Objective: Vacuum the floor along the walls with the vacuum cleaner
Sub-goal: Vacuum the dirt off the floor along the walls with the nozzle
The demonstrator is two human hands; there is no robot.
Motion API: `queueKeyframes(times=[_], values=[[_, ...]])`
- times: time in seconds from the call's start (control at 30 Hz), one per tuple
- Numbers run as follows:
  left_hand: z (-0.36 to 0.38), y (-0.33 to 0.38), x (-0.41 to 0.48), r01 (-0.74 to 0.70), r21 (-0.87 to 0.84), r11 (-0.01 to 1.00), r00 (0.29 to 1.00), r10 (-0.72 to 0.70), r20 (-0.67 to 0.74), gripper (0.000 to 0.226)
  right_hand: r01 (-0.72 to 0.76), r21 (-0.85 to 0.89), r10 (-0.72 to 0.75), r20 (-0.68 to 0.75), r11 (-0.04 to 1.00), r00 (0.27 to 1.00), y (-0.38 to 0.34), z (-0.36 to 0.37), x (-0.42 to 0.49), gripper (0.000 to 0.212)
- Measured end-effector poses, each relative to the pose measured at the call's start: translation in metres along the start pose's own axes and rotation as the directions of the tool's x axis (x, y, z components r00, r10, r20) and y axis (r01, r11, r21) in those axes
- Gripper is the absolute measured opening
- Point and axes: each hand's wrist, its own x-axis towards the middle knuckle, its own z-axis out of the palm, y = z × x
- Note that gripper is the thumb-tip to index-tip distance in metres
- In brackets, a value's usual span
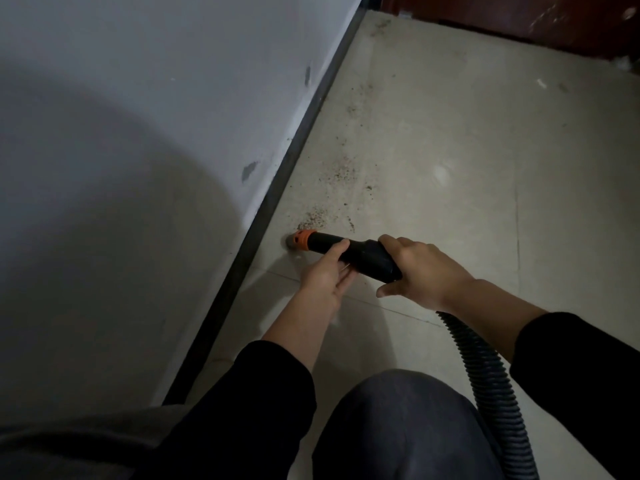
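Note:
A black vacuum nozzle [360, 252] with an orange collar [304, 240] lies low over the pale tiled floor [450, 140], its tip close to the dark skirting board [277, 188] of the white wall [138, 116]. My left hand [327, 273] grips the thin front part of the nozzle from below. My right hand [422, 271] holds the thicker rear part, where the ribbed black hose [485, 372] comes out and runs back to the lower right. Dark crumbs and dust [341, 174] lie scattered along the wall just beyond the tip.
My knee [405, 427] in dark trousers fills the bottom middle. A dark reddish-brown door or furniture base [519, 19] closes the far end of the floor. The wall carries a few scuff marks [249, 169]. The vacuum cleaner's body is out of view.

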Motion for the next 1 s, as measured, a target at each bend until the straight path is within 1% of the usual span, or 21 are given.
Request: queueKeyframes(times=[0.43,0.73,1.0], values=[[-0.02,0.022,0.01,-0.028,-0.029,0.999,0.999,0.027,-0.024,0.045,0.037,-0.055,-0.038,-0.015,0.998,0.999,-0.027,0.003,0.024,0.063],[-0.024,0.033,0.021,-0.055,0.013,0.998,0.998,0.055,-0.041,0.044,-0.001,-0.052,-0.002,-0.055,0.999,0.998,-0.036,0.011,0.036,0.069],[-0.023,0.034,0.026,-0.053,0.021,0.998,0.998,0.053,-0.019,0.045,-0.017,-0.056,0.013,-0.07,0.998,0.997,-0.036,0.011,0.037,0.067]])
